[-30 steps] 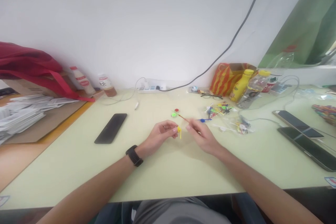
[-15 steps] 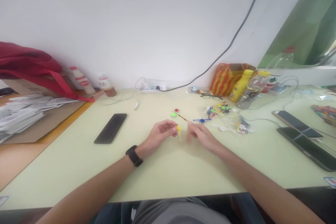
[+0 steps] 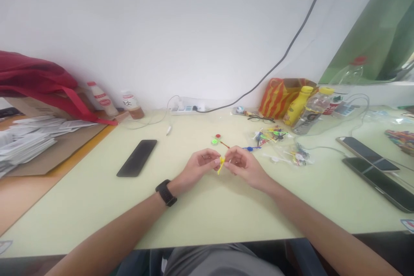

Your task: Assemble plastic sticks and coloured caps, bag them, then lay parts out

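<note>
My left hand (image 3: 199, 164) and my right hand (image 3: 243, 164) meet over the middle of the pale green table (image 3: 200, 211). Both pinch a small yellow plastic piece (image 3: 221, 164) between their fingertips. A black watch (image 3: 166, 192) sits on my left wrist. Just beyond the hands lie a green disc (image 3: 214, 141), a red disc (image 3: 217, 136), a thin red stick (image 3: 224, 144) and a blue piece (image 3: 249, 148).
A black phone (image 3: 136, 158) lies to the left. Clear bags of small coloured parts (image 3: 280, 144) sit to the right, with bottles (image 3: 305, 110), glasses (image 3: 260, 118), two phones (image 3: 375, 168) and cables. A power strip (image 3: 189, 110) and red bag (image 3: 35, 84) are at the back.
My right hand laid down the thin red stick, then moved left to join my left hand on the yellow piece.
</note>
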Action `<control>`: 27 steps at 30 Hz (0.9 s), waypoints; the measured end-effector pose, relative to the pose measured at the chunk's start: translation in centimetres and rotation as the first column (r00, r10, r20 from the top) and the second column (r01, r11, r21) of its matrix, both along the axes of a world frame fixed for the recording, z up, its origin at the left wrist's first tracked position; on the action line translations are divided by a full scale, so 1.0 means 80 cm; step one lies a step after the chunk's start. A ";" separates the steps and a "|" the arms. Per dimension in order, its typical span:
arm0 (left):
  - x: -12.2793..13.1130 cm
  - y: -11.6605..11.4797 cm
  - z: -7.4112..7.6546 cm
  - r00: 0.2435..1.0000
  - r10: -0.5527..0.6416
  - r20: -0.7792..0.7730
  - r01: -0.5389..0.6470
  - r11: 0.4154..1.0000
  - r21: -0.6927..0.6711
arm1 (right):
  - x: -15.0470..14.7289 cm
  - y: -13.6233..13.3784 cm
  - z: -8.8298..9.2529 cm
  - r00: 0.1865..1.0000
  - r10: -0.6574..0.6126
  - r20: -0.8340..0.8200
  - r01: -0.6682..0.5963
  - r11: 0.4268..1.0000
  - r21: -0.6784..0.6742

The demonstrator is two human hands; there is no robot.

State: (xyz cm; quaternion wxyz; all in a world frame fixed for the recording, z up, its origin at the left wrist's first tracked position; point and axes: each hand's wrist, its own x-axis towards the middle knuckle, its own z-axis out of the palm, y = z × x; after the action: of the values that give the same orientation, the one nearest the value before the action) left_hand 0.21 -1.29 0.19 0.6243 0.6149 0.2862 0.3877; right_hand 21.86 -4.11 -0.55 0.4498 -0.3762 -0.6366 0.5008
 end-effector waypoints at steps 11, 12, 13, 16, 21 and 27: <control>0.000 0.000 0.000 1.000 0.001 0.024 -0.001 1.000 0.002 | 0.000 -0.010 0.006 0.993 -0.113 0.030 0.106 0.979 0.174; 0.000 0.000 0.000 1.000 0.005 0.024 -0.005 1.000 -0.002 | 0.001 -0.009 0.006 0.992 -0.116 0.040 0.108 0.981 0.161; 0.000 0.000 0.000 1.000 0.012 0.025 -0.012 1.000 -0.006 | 0.002 -0.008 0.006 0.993 -0.097 0.066 0.087 0.987 0.138; 0.000 0.000 0.001 0.999 0.028 0.022 -0.027 1.000 -0.015 | 0.008 -0.002 0.007 0.986 0.002 0.169 -0.010 0.999 0.047; 0.001 -0.001 0.003 1.000 0.017 0.022 -0.017 1.000 -0.011 | 0.008 0.000 0.011 0.997 -0.038 0.061 0.036 0.999 0.025; -0.001 0.000 0.001 1.000 -0.006 0.004 0.006 1.000 -0.002 | 0.000 -0.003 0.010 1.000 -0.016 0.007 0.016 1.000 -0.002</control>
State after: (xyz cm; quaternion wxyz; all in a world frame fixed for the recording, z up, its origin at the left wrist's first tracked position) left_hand 0.17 -1.32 0.30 0.6269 0.6142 0.2833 0.3867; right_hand 21.85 -4.35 0.25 0.4512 -0.3833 -0.6347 0.4966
